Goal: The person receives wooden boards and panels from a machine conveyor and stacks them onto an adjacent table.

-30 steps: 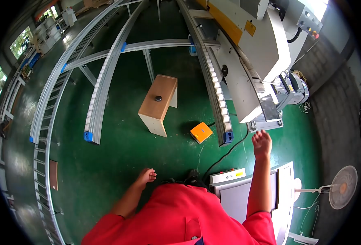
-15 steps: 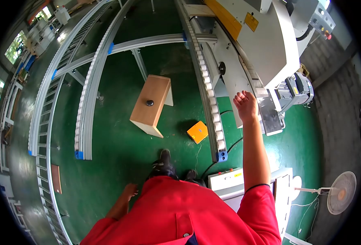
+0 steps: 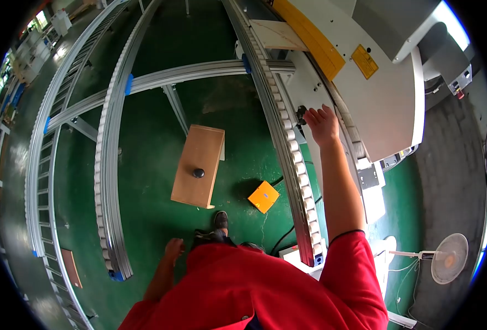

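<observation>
My right hand (image 3: 323, 124) is stretched forward over the white side of the large machine (image 3: 375, 104), with its fingers loosely bent and apart. A black knob (image 3: 301, 114) on that side lies just left of my fingertips; whether they touch it I cannot tell. I see nothing held in this hand. My left hand (image 3: 174, 248) hangs low beside my body above the green floor, its fingers loosely curled and holding nothing visible.
A roller rail (image 3: 287, 137) runs along the machine, with another rail (image 3: 110, 165) at left and a crossbar (image 3: 188, 74) between. On the floor are a wooden stool-like box (image 3: 191, 187) with a black knob and an orange box (image 3: 264, 197). A fan (image 3: 449, 258) stands at right.
My view has moved forward along the rails, and the machine appears closer. My right hand has come nearer to the black knob. My left hand still hangs at my side.
</observation>
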`<state>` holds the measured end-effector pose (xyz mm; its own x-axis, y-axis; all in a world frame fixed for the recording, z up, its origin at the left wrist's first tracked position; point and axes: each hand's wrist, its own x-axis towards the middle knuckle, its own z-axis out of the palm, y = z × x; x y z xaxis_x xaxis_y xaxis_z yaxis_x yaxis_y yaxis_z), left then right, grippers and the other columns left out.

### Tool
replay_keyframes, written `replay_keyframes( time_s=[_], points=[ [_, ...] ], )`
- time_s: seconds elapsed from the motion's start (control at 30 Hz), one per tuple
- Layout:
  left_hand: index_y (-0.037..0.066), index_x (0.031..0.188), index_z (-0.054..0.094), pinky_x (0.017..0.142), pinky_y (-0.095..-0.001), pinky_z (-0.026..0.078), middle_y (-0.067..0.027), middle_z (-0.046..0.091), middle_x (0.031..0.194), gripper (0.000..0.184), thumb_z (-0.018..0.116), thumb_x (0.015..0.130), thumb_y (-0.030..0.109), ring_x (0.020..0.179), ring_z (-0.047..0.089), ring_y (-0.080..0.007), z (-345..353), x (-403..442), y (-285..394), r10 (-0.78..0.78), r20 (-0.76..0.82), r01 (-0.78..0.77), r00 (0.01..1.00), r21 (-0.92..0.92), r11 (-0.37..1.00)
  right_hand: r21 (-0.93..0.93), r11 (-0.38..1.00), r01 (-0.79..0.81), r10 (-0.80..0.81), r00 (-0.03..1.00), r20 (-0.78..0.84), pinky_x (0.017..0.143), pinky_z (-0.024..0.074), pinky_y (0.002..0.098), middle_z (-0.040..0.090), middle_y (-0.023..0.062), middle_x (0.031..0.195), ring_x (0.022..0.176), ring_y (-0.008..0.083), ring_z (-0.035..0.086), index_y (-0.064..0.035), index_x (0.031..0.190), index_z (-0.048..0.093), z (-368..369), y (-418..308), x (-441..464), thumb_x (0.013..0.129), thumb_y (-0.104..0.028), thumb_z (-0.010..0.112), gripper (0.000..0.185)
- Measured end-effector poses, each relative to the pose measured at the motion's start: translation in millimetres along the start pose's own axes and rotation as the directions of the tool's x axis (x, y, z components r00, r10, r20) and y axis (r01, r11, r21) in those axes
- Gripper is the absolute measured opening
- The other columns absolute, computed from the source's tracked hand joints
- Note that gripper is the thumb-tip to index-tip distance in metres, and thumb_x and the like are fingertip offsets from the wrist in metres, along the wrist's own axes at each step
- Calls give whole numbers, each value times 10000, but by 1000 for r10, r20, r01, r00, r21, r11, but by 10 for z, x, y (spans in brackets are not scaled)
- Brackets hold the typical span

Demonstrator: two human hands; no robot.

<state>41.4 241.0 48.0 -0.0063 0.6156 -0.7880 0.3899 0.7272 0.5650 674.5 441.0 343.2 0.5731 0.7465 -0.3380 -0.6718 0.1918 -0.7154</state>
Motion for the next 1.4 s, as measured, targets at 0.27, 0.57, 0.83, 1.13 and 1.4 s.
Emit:
replay_keyframes(
  time_s=[0.27, 0.57, 0.83, 1.13, 1.4],
  points=[
    [72, 1039, 589, 613, -388, 496, -109, 640, 837, 351, 540, 892, 387, 700, 630, -246, -426, 448, -458, -303, 67, 305, 951, -23, 952, 14, 998, -57, 58, 998, -40, 1010, 439, 470, 335, 270, 1406, 1233, 395, 444, 62, 1453, 93, 370, 269, 926, 863, -316, 650, 895],
    [66, 1047, 536, 614, -376, 491, -118, 630, 857, 326, 545, 900, 357, 726, 631, -223, -791, 266, 17, -293, 58, 294, 954, -13, 956, 122, 992, -37, 46, 996, -72, 1056, 376, 474, 298, 251, 1441, 1264, 379, 406, 52, 1450, 135, 359, 426, 1664, 871, -354, 642, 869],
    [50, 1078, 529, 641, -372, 490, -127, 641, 898, 327, 545, 906, 327, 724, 632, -224, -670, 14, 576, -175, 23, 176, 984, -60, 983, 317, 941, 115, -142, 988, 66, 1047, 405, 457, 475, 136, 1351, 1259, 284, 462, -17, 1311, 403, 41, 500, 1739, 919, -220, 577, 475],
    [53, 1058, 542, 645, -365, 489, -112, 635, 890, 291, 542, 906, 301, 741, 625, -222, -570, 513, 672, -160, 95, 148, 983, 118, 982, 147, 982, 122, -121, 993, -11, 960, 466, 407, 559, 104, 1262, 1148, 255, 553, -66, 1304, 438, -483, 298, 945, 911, -170, 572, 428],
    [56, 1059, 565, 679, -315, 509, -79, 657, 907, 267, 544, 922, 285, 754, 635, -172, 205, 180, 2008, 103, 184, -101, 978, -18, 995, 161, 976, 147, -152, 988, 15, 989, 441, 400, 556, 126, 1258, 1151, 266, 546, -5, 1288, 446, -982, 166, 48, 911, -131, 562, 414]
  ],
)
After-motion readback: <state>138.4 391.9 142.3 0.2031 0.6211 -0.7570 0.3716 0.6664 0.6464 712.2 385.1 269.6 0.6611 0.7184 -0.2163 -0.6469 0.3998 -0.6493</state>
